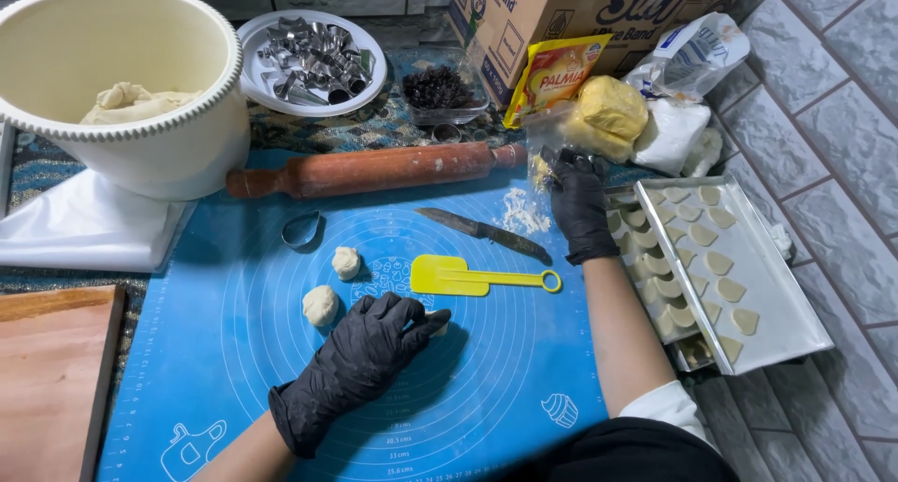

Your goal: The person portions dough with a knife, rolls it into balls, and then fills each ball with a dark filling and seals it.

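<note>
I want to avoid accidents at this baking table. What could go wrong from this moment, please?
1. The knife lies bare on the blue mat, just beside the right hand; a careless reach might meet its blade.
2. The tray of shaped dough pieces sits tilted on another tray at the edge; the right forearm could perhaps nudge it.
3. The left hand presses dough; nearby dough balls might get squashed.
</note>
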